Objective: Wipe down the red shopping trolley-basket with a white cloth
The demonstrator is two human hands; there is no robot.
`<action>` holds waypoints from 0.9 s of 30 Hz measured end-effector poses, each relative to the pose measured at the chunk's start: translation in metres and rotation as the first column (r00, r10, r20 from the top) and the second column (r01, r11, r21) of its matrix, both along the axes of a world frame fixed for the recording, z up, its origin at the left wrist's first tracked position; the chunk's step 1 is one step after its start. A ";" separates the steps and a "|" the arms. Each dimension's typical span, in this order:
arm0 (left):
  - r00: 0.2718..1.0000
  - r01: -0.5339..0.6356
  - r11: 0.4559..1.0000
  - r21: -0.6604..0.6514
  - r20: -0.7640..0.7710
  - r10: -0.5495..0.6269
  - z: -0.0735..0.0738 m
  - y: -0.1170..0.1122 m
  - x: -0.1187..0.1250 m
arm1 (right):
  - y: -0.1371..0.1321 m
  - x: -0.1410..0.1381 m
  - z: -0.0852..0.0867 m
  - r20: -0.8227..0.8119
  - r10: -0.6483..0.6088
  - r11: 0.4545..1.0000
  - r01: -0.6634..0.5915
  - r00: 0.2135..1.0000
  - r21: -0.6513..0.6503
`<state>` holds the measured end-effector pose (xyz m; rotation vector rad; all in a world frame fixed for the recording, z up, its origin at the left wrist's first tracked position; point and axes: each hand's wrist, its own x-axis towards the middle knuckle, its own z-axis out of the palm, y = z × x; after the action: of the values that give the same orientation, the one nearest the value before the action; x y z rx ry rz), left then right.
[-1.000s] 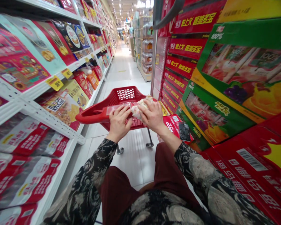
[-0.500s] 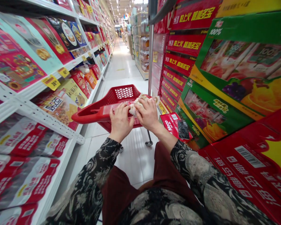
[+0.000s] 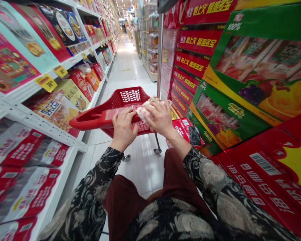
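1. Red plastic forms the shopping cart (image 3: 74, 123) ahead at twelve o'clock, its mesh basket (image 3: 130, 95) pointing up the aisle (image 3: 126, 68).
2. Crumpled pale cloth (image 3: 140, 113), blotched with pink, lies over the right stretch of the cart's handle (image 3: 107, 115), just above the view's centre.
3. The right hand (image 3: 160, 115) is on top of it, fingers curled, grasping the cloth against the handle.
4. The left hand (image 3: 124, 125), at nine o'clock from the cloth, has its fingers bent over the handle; whether it clenches or merely rests, I cannot tell.
5. As I judge it, work is under way: the cloth is in place on the right stretch. The left stretch is bare of cloth; nothing shows whether it is finished or what remains.
6. Stocked shelving (image 3: 40, 120) stands at nine o'clock, green juice cartons (image 3: 228, 70) at two, and a red Meco box (image 3: 181, 130) at four from the right hand.
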<state>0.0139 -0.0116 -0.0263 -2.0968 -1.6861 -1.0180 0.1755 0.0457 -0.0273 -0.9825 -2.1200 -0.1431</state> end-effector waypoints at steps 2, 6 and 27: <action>1.000 0.011 1.000 0.003 0.004 -0.011 0.000 -0.001 0.001 | -0.001 0.002 0.001 -0.028 -0.052 0.999 0.052 0.998 -0.015; 0.999 -0.024 0.998 0.060 0.039 0.022 -0.005 -0.001 0.005 | -0.012 -0.017 0.005 0.015 0.006 1.000 -0.006 1.000 -0.001; 1.000 0.021 0.999 -0.039 0.007 -0.021 0.001 -0.006 0.002 | -0.011 -0.011 -0.013 -0.084 -0.014 1.000 0.015 0.996 0.014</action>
<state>0.0161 -0.0176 -0.0253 -2.1420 -1.7045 -1.0071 0.1644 0.0346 -0.0404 -0.9785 -2.0329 -0.1224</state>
